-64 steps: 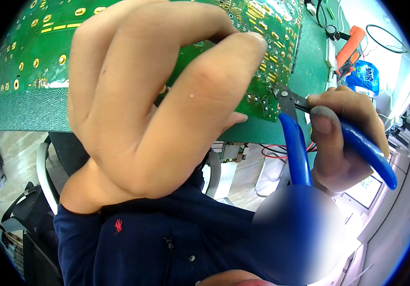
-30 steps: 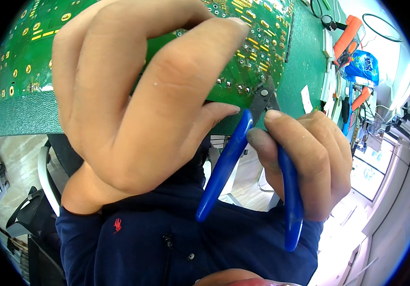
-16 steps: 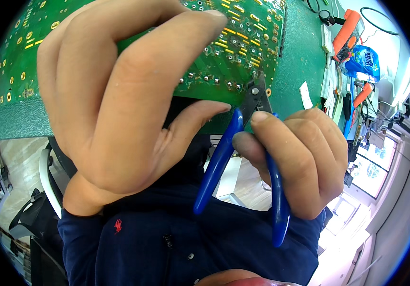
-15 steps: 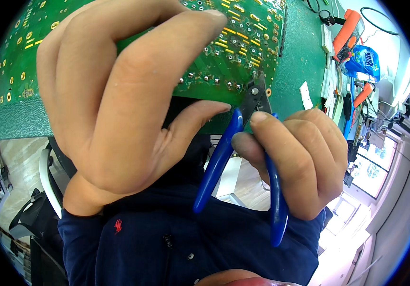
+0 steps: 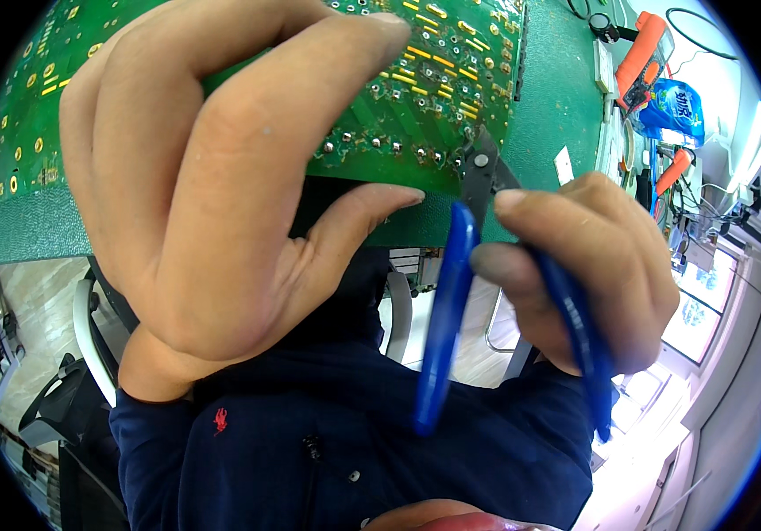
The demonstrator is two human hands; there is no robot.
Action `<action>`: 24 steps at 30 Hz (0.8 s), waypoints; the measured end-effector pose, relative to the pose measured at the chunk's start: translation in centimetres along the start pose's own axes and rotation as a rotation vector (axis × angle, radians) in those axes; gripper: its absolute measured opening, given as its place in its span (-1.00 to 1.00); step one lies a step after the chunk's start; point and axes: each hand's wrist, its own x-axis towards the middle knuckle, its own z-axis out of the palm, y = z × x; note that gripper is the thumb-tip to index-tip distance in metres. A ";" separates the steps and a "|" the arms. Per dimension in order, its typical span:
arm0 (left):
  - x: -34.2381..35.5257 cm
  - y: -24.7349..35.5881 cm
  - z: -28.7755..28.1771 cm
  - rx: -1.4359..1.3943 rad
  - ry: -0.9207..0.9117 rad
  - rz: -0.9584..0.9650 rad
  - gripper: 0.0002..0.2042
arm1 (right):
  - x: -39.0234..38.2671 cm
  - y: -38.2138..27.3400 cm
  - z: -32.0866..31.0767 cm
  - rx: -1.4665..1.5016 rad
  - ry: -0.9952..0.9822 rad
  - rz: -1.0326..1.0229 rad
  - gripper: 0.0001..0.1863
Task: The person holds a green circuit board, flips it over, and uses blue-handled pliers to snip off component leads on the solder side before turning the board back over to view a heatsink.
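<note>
A green circuit board with gold pads and soldered joints spans the top of the view. My left hand covers its left half, fingers curled onto it, thumb lying below the board's near edge. My right hand grips the blue-handled cutters, their dark jaws at a row of solder joints near the board's lower right corner; the right handle runs under my fingers, while the left handle stands apart from them. The motion blurs the handles and fingers. Whether the jaws hold anything is too small to tell.
The green bench mat reaches past the board. At its right lie a white paper slip, an orange-cased meter, a blue plastic package, another orange tool and tangled cables. A chair's armrest shows below the mat.
Both hands and the board have shifted leftward since the earliest frame. Over the last half second my right hand and the cutters' handles have swung rightward, while the jaws stay near the same corner.
</note>
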 end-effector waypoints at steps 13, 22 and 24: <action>0.0 -0.2 0.2 -0.059 -0.006 -0.031 -0.32 | 0.7 1.7 -0.4 0.203 0.026 0.026 -0.61; 0.1 0.0 0.6 -0.100 0.034 -0.050 -0.32 | 0.4 0.8 0.1 0.059 0.025 -0.041 -0.67; 0.1 0.1 0.5 -0.098 0.036 -0.058 -0.32 | 0.2 0.4 0.4 0.017 0.032 -0.045 -0.65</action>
